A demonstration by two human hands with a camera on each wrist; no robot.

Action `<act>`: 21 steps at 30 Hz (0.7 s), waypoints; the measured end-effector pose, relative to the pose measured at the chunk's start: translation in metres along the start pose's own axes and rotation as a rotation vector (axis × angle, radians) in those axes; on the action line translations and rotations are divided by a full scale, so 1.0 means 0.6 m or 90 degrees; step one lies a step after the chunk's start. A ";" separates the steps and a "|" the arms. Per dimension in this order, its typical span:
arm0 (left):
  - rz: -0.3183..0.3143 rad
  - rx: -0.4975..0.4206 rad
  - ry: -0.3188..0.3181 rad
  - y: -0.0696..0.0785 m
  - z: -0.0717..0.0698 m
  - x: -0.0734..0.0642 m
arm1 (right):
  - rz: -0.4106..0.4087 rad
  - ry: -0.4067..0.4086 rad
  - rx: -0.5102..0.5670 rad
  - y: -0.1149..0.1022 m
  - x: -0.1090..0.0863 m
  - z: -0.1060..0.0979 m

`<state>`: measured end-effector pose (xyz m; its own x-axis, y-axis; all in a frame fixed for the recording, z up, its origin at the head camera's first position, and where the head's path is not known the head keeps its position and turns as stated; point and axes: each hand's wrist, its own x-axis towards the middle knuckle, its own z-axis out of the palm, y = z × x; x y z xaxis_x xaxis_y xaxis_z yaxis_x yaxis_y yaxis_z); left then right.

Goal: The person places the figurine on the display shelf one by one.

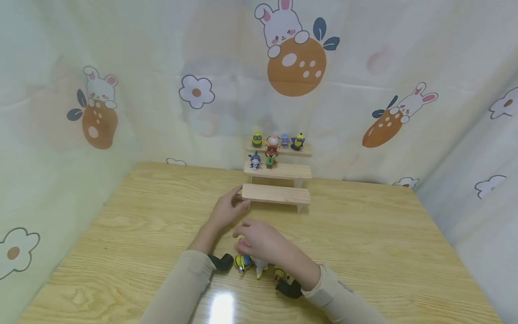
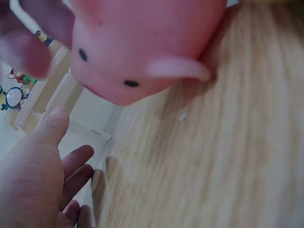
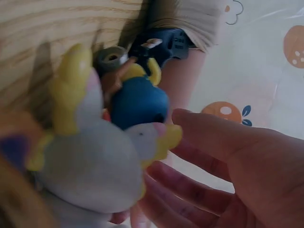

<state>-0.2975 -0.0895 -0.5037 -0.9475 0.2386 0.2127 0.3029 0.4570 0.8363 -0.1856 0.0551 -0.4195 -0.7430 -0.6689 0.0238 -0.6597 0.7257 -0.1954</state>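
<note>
My left hand (image 1: pixel 228 210) is at the left end of the lowest step of a small wooden tiered stand (image 1: pixel 276 193), fingers and thumb loosely extended around that end. My right hand (image 1: pixel 263 238) hovers over a group of toy figures on the table, its fingers relaxed and apart in the right wrist view. Near its fingertips is a pink pig figure (image 2: pixel 152 47), large in the left wrist view. Beside the right hand are a grey-white figure with yellow tips (image 3: pixel 90 161) and a blue-and-yellow figure (image 3: pixel 140 102).
On the stand's top step (image 1: pixel 279 152) are several figures. The middle step holds a fox figure (image 1: pixel 271 157) and a dark-haired figure (image 1: pixel 255 161). A yellow figure (image 1: pixel 279 272) lies by the right wrist's black camera mount (image 1: pixel 289 289). A patterned curtain (image 1: pixel 226 54) hangs behind the table (image 1: pixel 364 234).
</note>
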 end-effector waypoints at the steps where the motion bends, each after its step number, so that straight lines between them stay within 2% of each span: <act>1: 0.002 -0.001 0.001 0.000 0.000 0.001 | -0.002 -0.002 -0.003 0.001 0.000 0.002; 6: -0.006 0.002 0.000 0.002 -0.002 0.002 | 0.002 -0.026 -0.008 0.003 0.000 0.006; 11: -0.016 0.014 -0.002 0.001 0.000 0.001 | 0.013 -0.032 0.023 0.005 -0.001 0.009; 21: -0.013 0.019 0.001 -0.003 0.003 0.002 | -0.001 -0.049 0.056 0.019 0.002 0.024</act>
<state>-0.2991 -0.0884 -0.5061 -0.9538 0.2278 0.1960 0.2859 0.4866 0.8255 -0.1925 0.0605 -0.4358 -0.7288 -0.6829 -0.0498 -0.6461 0.7099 -0.2805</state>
